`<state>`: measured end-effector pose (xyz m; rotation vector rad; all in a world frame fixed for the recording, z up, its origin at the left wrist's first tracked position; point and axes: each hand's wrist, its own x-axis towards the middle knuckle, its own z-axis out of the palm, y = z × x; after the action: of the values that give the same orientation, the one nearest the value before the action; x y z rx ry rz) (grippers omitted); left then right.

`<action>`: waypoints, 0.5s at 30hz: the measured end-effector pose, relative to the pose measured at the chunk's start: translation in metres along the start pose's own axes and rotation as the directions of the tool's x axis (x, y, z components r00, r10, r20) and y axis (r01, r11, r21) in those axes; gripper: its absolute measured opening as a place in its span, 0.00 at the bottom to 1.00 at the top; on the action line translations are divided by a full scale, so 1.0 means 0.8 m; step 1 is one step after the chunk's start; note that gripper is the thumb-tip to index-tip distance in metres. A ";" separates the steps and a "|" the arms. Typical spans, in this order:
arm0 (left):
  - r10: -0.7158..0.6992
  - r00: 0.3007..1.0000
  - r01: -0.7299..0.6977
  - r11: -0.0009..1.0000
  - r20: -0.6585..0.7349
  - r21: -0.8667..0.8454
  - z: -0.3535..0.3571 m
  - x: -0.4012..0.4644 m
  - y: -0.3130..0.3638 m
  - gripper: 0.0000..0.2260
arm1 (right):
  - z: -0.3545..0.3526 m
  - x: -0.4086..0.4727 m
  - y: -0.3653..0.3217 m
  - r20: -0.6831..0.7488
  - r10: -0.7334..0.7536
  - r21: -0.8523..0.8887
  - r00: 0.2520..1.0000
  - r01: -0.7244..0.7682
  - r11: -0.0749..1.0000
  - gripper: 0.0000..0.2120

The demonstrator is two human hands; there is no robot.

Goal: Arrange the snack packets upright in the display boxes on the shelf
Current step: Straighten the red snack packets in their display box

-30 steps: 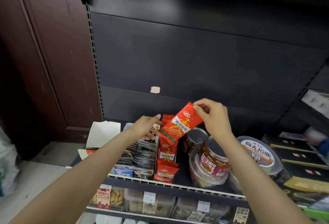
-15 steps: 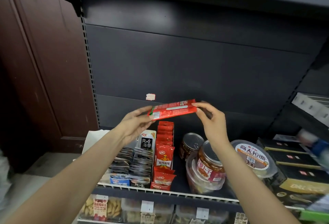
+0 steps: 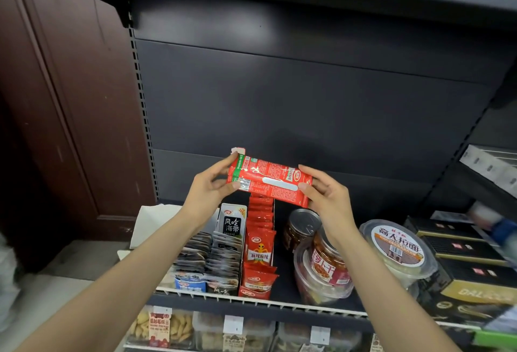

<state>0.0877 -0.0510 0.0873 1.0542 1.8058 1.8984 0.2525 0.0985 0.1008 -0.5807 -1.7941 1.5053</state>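
Since half a second ago, the red packet (image 3: 269, 180) has tipped toward me: then I saw little more than its thin edge, now its printed back shows, with a white strip and a barcode. I hold it level above the shelf (image 3: 279, 305), lengthwise between both hands. My left hand (image 3: 208, 192) pinches its left end, thumb below and fingers curled over the crimped seam. My right hand (image 3: 326, 197) pinches the right end the same way, thumb on the glossy foil face. The wrapper is slick, creased plastic that catches the light.

Directly below stands the narrow display box (image 3: 258, 251) of matching red packets, upright in a row, the front ones leaning; the box's rear is hidden behind the packet I hold. Left of it, grey and black sachets (image 3: 212, 256) are filed upright in two more boxes, one taller black-and-white sachet (image 3: 232, 221) standing behind them. To the right, my forearm covers part of a clear plastic jar (image 3: 326, 270) with a red label, and a metal-lidded jar (image 3: 303, 225) sits behind it. A round clear tub (image 3: 397, 248) lies further right beside flat black boxes (image 3: 458, 251), which blur toward the frame edge. White torn card (image 3: 152, 221) sits at the shelf's left end; its shape is hard to read.
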 end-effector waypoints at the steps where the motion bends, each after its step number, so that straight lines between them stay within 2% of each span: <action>1: -0.015 1.000 0.015 1.000 0.007 0.001 -0.001 0.000 -0.001 0.24 | 0.000 -0.001 0.000 -0.007 0.006 0.001 1.000 -0.006 1.000 0.13; 5: -0.139 0.988 0.144 0.986 0.061 -0.087 -0.006 0.004 -0.012 0.20 | -0.001 -0.002 -0.001 -0.024 0.020 0.006 0.999 -0.020 1.000 0.10; 8: -0.232 0.970 0.244 0.946 0.079 -0.213 -0.008 0.008 -0.019 0.17 | -0.003 -0.003 -0.002 0.027 0.023 0.043 0.999 -0.025 0.999 0.13; 9: -0.258 0.963 0.269 0.927 0.075 -0.263 -0.008 0.009 -0.020 0.17 | -0.004 -0.003 -0.002 0.042 -0.004 0.007 0.999 0.003 1.000 0.13; 12: -0.345 0.936 0.342 0.855 0.063 -0.390 -0.007 0.010 -0.022 0.15 | -0.008 -0.001 0.001 0.018 -0.118 -0.254 0.993 0.119 0.960 0.12; 15: -0.399 0.915 0.397 0.858 0.062 -0.327 -0.003 0.006 -0.025 0.13 | -0.009 0.000 0.003 -0.023 -0.178 -0.304 0.984 0.163 0.939 0.09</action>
<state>0.0775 -0.0462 0.0696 0.5071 1.4854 1.8529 0.2580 0.1040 0.0989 -0.5856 -1.9950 1.0997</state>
